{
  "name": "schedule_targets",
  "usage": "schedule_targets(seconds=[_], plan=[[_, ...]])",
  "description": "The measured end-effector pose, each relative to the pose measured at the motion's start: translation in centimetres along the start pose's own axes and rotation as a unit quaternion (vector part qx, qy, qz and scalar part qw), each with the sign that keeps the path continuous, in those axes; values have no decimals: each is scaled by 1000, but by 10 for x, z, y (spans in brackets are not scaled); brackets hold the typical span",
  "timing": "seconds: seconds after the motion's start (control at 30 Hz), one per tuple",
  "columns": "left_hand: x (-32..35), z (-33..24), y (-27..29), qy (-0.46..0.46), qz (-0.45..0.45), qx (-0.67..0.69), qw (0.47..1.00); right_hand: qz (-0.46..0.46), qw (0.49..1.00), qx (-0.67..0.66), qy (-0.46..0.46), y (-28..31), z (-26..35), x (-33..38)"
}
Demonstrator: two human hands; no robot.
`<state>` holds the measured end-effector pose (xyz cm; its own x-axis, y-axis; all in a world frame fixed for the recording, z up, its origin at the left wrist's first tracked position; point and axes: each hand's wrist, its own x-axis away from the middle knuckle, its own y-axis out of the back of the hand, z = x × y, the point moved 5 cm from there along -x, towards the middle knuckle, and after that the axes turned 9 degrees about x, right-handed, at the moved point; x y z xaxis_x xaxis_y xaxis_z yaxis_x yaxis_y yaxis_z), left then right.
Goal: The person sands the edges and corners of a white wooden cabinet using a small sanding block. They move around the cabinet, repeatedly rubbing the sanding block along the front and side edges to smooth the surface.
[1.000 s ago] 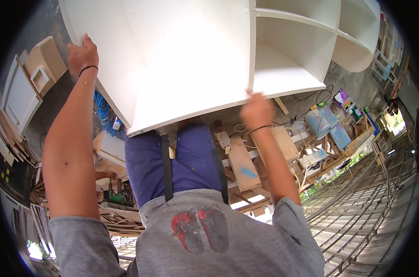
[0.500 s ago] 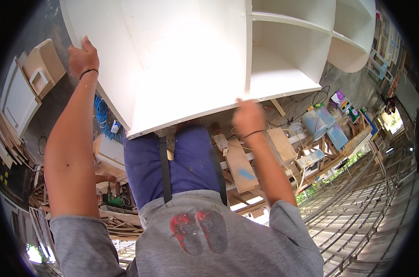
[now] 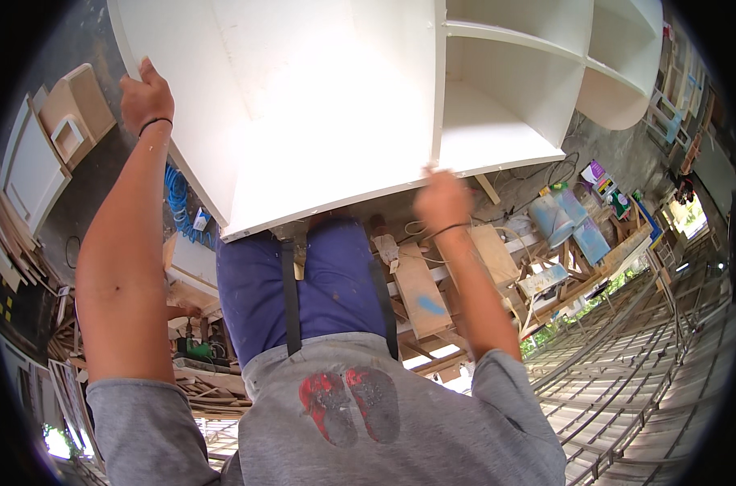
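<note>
Under me is a grey concrete floor (image 3: 595,142). On it stands a rough wooden workbench (image 3: 481,267), and a short plank with a blue mark (image 3: 423,298) lies on the bench. A blue coiled hose (image 3: 176,193) lies on the floor, near stacked wooden panels (image 3: 40,154).

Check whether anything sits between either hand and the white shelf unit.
Nothing visible does. The left hand grips the outer edge of the white shelf unit directly, and the right hand presses against its lower front edge near the divider. Both are bare hands touching the panel.
</note>
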<state>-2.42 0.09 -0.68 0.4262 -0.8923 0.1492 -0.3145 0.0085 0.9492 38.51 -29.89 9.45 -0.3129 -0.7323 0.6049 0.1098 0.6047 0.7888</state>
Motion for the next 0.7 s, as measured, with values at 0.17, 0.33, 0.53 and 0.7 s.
schedule_targets(seconds=[0.17,0.33,0.53,0.7], plan=[[4,-10,0,19,29,-6,999,7,989,126,-81,9,-123,-22],[6,-6,0,10,9,-13,1000,34,998,-38,47,-10,55,24],[3,-5,-1,-1,16,-7,1000,37,997,53,-46,11,-68,-20],[0,-5,-3,8,10,-18,1000,79,991,92,-60,8,-79,-21]])
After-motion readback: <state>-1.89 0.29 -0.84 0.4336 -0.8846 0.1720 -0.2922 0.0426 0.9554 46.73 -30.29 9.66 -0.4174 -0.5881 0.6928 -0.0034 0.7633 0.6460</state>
